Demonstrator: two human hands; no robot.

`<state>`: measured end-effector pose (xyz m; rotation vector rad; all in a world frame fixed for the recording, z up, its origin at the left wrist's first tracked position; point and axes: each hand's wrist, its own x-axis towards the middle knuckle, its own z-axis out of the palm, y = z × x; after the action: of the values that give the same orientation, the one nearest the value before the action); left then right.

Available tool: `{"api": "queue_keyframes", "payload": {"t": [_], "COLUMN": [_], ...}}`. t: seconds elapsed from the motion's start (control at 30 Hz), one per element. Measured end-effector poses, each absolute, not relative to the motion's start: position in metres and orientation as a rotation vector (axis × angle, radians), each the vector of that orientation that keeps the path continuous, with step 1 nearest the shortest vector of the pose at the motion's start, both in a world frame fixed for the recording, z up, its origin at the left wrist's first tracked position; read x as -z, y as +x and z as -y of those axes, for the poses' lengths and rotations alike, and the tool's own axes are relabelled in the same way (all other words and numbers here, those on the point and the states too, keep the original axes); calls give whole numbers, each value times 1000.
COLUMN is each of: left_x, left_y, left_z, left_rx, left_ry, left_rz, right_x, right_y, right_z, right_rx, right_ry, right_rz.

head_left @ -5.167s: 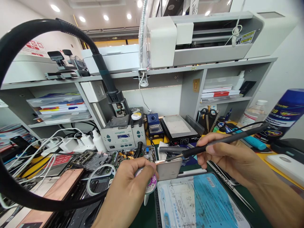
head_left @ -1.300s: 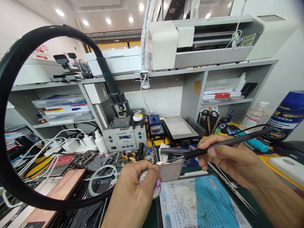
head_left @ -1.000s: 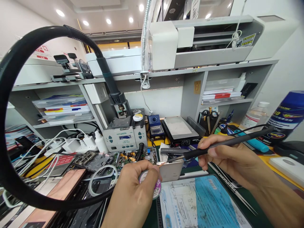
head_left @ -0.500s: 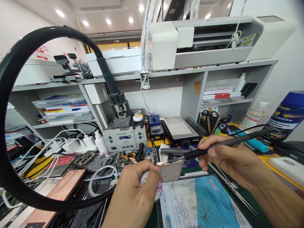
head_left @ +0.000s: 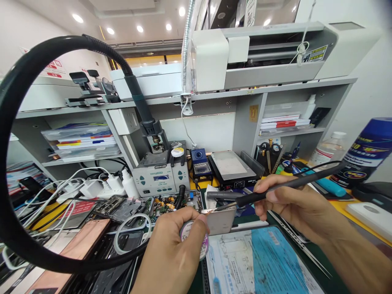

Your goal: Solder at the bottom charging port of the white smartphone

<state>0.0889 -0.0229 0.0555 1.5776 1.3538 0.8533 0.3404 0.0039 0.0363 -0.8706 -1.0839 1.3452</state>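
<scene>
My left hand (head_left: 176, 249) is closed on a small round spool (head_left: 204, 245) with a white and purple label, at the bottom centre. Between its thumb and forefinger the spool is partly hidden. My right hand (head_left: 290, 204) grips a black soldering iron (head_left: 254, 198) like a pen. The iron's thin metal tip points left and reaches the fingertips of my left hand, above the spool. Whether the tip touches anything there is too small to tell. Below the iron lies a blue and white printed pad (head_left: 260, 261).
A grey soldering station (head_left: 161, 179) stands behind my left hand, beside circuit boards. A black hose (head_left: 61, 265) loops across the left. Tweezers (head_left: 306, 249) lie right of the pad. A flat heating plate (head_left: 231, 165), bottle (head_left: 329, 149) and spray can (head_left: 364, 151) stand further back.
The rear end of the soldering iron has shifted slightly to the left with my right hand. My left hand and the spool look almost unmoved.
</scene>
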Motion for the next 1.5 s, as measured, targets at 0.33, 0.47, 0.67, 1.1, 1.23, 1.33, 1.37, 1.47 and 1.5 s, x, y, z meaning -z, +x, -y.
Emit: {"api": "queue_keyframes", "payload": {"t": [0.33,0.47,0.67,1.1,1.23,1.33,1.37,1.47,1.5], "left_x": [-48,-52,-57,-53,-53,-54,-54,-55,-55], "left_y": [85,87,89,87,87,87,87,88,88], "left_z": [20,21,23,22,21,22,22,23,22], "left_rx": [-857,-856,-856,-865,-857,-845,-844,-852,-856], "left_ry": [1625,1615,1613,1629,1633,1636,1634,1632,1634], "left_rz": [-1316,-1332,-1339,-1343,-1339,-1355,-1362,-1364,-1364], "right_x": [-37,-39,-40,-39,-40,-40,-40,-40,-40], "right_y": [340,338,338,338,338,339,339,339,339], "right_z": [-3,-3,-3,-3,-3,-3,-3,-3,-3], "right_rx": [-1338,-1342,-1352,-1337,-1340,-1347,-1347,-1343,-1342], "right_ry": [-863,-858,-869,-862,-850,-848,-851,-860,-859], "right_rz": [1074,1063,1062,1071,1069,1067,1068,1075,1076]}}
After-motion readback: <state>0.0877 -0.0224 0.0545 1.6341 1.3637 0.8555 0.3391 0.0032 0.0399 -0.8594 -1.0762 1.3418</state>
